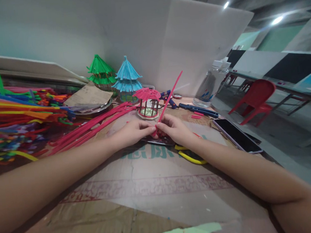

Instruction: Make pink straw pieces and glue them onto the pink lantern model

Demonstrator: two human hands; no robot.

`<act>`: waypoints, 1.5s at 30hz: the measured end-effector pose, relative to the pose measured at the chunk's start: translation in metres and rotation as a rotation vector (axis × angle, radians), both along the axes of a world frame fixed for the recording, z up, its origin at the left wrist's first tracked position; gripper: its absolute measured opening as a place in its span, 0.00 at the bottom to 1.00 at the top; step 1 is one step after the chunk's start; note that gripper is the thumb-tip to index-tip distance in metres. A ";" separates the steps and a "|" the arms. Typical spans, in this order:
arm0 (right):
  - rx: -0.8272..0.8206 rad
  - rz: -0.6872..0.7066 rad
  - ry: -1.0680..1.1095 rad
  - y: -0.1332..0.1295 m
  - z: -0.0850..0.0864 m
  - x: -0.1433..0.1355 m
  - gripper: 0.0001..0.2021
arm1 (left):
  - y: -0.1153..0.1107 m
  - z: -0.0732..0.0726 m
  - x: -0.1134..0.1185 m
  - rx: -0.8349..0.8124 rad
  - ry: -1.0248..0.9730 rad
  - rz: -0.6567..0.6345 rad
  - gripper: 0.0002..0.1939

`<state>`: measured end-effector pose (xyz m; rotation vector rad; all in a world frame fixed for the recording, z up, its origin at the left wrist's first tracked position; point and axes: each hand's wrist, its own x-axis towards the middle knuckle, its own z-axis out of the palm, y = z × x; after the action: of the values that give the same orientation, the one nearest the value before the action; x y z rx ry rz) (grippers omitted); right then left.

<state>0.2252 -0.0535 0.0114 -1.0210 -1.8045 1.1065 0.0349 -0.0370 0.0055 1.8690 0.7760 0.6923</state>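
Observation:
A pink pipe cleaner (171,93) slants up to the right from between my fingers. My left hand (135,131) pinches its lower end, and my right hand (174,127) grips it just above with thumb and forefinger. Under both hands sits a dark shiny plate (157,141), mostly covered by them. Just behind my hands stands a small pavilion (147,102) with a pink roof, dark posts and a pale base. The yellow handles of a tool, perhaps scissors (193,157), stick out beneath my right wrist.
Pink pipe cleaners (91,127) lie left of my hands, beside a colourful heap (22,117). Green (101,70) and blue (127,79) pavilions stand behind. At right are a glue gun (198,110), a phone (237,134) and a clear bottle (209,82). Cardboard (113,221) covers the table.

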 end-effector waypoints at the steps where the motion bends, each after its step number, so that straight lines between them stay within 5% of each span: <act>1: -0.005 -0.003 -0.002 0.000 0.000 0.000 0.08 | 0.000 0.001 0.000 -0.007 0.002 0.003 0.15; 45: -0.013 -0.034 -0.046 -0.005 0.003 -0.004 0.11 | 0.000 0.001 0.000 -0.079 0.011 0.002 0.14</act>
<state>0.2210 -0.0580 0.0147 -1.0890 -1.8113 1.0838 0.0352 -0.0374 0.0064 1.8020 0.8009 0.6441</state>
